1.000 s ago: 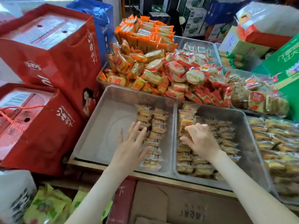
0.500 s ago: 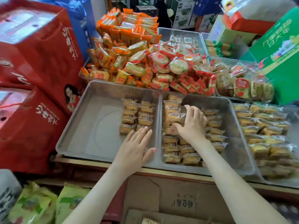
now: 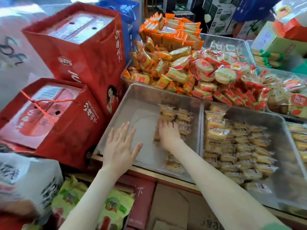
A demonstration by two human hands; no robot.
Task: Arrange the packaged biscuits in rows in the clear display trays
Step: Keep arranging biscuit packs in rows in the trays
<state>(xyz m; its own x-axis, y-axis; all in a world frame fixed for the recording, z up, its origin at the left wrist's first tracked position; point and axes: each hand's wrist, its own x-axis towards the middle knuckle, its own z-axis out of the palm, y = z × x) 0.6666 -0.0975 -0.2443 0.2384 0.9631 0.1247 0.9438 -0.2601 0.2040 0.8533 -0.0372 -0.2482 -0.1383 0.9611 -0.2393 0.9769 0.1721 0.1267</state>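
Crowded shop corner in bright daylight: red gift bags stacked at left beside a blue bag, dark cartons piled behind, flattened cardboard lying below the surface's edge

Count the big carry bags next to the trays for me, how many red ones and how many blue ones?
Red carry bags: 2
Blue carry bag: 1
Total: 3

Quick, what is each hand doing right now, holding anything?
Left hand: open, fingers spread, holding nothing.
Right hand: on the packaged biscuits; blurred, grip cannot be told.
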